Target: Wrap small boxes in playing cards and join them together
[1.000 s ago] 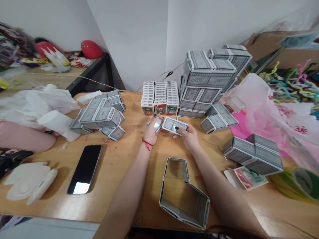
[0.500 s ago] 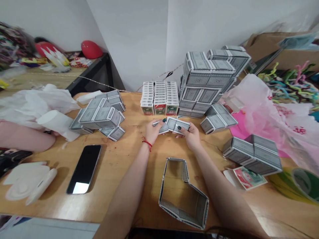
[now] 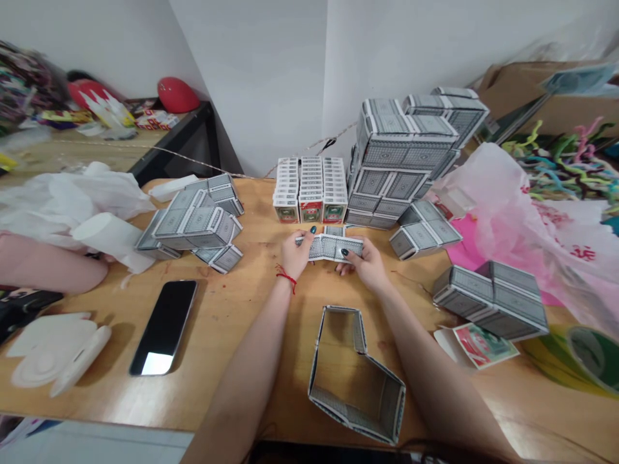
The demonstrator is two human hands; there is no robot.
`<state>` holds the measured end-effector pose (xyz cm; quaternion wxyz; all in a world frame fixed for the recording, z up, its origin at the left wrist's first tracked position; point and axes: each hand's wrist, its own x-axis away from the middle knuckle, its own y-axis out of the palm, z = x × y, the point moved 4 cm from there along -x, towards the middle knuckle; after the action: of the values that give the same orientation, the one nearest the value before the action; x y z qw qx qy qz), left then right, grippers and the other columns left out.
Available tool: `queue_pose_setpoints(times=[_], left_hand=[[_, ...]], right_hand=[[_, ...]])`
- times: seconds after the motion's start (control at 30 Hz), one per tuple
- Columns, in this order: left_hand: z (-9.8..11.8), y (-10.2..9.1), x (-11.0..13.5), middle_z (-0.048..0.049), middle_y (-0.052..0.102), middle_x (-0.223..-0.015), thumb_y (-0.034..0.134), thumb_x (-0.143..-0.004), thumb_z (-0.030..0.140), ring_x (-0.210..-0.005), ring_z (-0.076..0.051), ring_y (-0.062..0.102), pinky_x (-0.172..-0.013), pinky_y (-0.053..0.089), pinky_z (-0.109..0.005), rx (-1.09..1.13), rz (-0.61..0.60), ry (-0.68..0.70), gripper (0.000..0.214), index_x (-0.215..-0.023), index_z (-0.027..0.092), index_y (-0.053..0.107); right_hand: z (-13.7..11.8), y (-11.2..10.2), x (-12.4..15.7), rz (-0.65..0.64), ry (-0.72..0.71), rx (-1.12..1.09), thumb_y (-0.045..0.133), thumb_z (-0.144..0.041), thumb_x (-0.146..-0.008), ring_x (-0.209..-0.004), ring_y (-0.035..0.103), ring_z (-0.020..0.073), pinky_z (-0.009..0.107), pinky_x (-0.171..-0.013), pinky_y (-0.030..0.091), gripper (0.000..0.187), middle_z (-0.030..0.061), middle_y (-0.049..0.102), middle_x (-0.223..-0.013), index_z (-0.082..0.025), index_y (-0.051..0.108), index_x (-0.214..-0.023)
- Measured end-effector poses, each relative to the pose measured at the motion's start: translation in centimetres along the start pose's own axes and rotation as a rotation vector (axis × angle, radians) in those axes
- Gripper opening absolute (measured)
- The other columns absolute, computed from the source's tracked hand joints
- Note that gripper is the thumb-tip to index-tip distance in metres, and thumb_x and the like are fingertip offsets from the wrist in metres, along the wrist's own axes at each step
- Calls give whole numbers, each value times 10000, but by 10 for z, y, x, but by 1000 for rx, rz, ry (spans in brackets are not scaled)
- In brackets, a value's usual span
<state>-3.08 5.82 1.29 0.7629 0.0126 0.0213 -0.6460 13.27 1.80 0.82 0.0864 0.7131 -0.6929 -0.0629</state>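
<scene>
My left hand (image 3: 294,254) and my right hand (image 3: 366,264) together grip a short row of small grey patterned card boxes (image 3: 333,247), one hand at each end, fingers closed round it. The row hovers just in front of three rows of upright card packs (image 3: 310,189) on the wooden table (image 3: 232,316). An open, empty grey sleeve carton (image 3: 355,374) lies on the table between my forearms.
A tall stack of grey cartons (image 3: 403,154) stands at the back right, with more cartons (image 3: 493,299) to the right and a pile (image 3: 196,222) to the left. A black phone (image 3: 164,325), white paper (image 3: 58,193), a pink plastic bag (image 3: 527,219) and another person's arm (image 3: 43,267) lie around.
My hands came together: the left one dropped its tilted box in line with the right hand's boxes, and the joined row now sits lower and level between both hands.
</scene>
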Motion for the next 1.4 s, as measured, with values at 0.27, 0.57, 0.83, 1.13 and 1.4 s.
queue_pose_setpoints(times=[0.27, 0.57, 0.83, 1.13, 1.4], left_hand=[[-9, -2, -2, 19, 511, -530, 596, -673, 397, -409, -84, 454, -307, 336, -171, -28, -28, -37, 259, -702, 140, 612], [-1, -3, -1, 10, 521, -518, 640, -645, 336, -440, -68, 432, -352, 319, -150, 7, -11, 23, 208, -595, 136, 612], [-4, 0, 0, -5, 567, -550, 640, -650, 374, -378, -73, 447, -303, 330, -176, 9, -94, -72, 251, -705, 130, 657], [-4, -1, 0, -11, 598, -584, 656, -638, 368, -382, -66, 460, -282, 327, -155, 34, -137, -70, 258, -736, 130, 670], [-4, 0, -1, -4, 576, -563, 634, -652, 383, -381, -69, 450, -287, 333, -168, -29, -176, -55, 264, -729, 133, 667]], right_hand=[[-6, 1, 2, -52, -19, 36, 585, -317, -699, -376, 534, 92, 182, -334, 396, 366, -69, 554, -563, -203, 407, -997], [-7, 1, 2, -62, -24, 65, 571, -289, -707, -370, 512, 94, 184, -326, 370, 313, -80, 518, -514, -214, 433, -978], [-3, -3, 0, -76, -19, 68, 582, -279, -690, -377, 513, 86, 174, -322, 373, 323, -80, 519, -537, -212, 448, -975], [-4, -3, 0, -84, -19, 81, 582, -285, -690, -365, 501, 86, 172, -315, 364, 324, -79, 514, -517, -207, 447, -974], [-5, -3, 1, -90, -11, 90, 585, -293, -691, -351, 480, 78, 166, -318, 353, 328, -88, 496, -487, -204, 448, -974]])
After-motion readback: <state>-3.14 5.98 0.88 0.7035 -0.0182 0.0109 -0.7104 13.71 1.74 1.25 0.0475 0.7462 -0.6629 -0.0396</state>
